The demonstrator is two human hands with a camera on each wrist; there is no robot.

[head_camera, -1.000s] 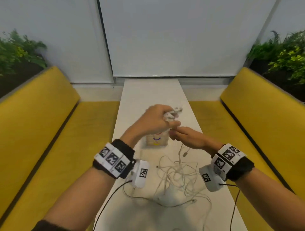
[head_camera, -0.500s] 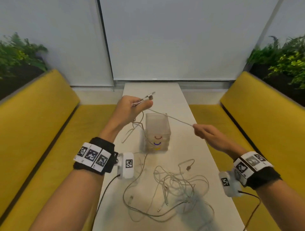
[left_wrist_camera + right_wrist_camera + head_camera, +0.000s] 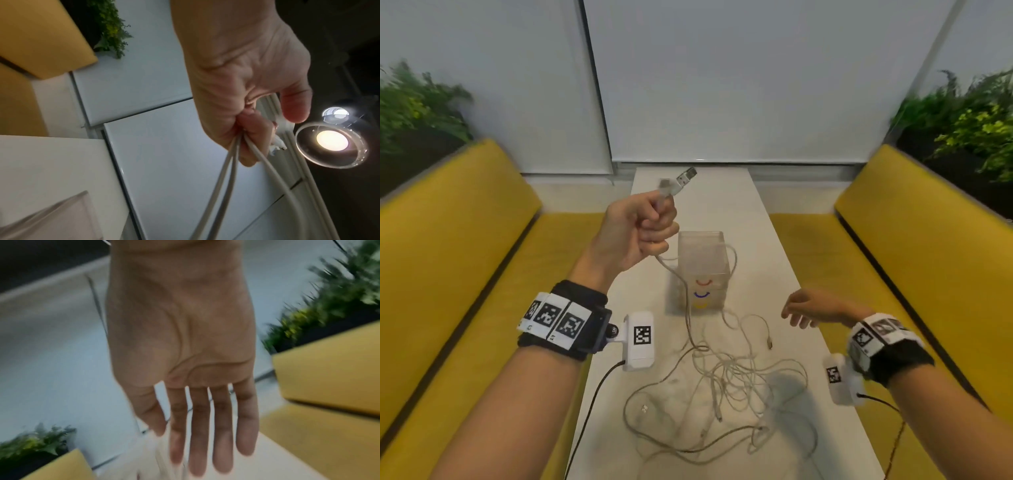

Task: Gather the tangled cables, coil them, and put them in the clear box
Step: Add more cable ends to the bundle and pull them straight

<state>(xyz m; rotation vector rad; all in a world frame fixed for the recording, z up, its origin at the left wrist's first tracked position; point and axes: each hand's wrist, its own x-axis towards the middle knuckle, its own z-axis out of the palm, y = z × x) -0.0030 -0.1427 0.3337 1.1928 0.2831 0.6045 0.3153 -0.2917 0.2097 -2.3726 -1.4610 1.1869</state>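
My left hand is raised over the table's left side and grips a white cable, whose USB plug sticks up out of the fist. In the left wrist view the fingers curl round two strands of the cable. The cable hangs down past the clear box, which stands upright mid-table with coloured arcs on its front, and runs into a tangle of white cables on the near tabletop. My right hand hovers empty to the right of the box, its fingers straight.
The narrow white table runs away from me between two yellow benches. Green plants stand behind both benches. A black wire trails from each wrist camera over the table's near edge.
The right hand let go of the strand stretched between the hands and dropped toward the table, now open. The left hand kept its grip and stayed raised with the plug end.
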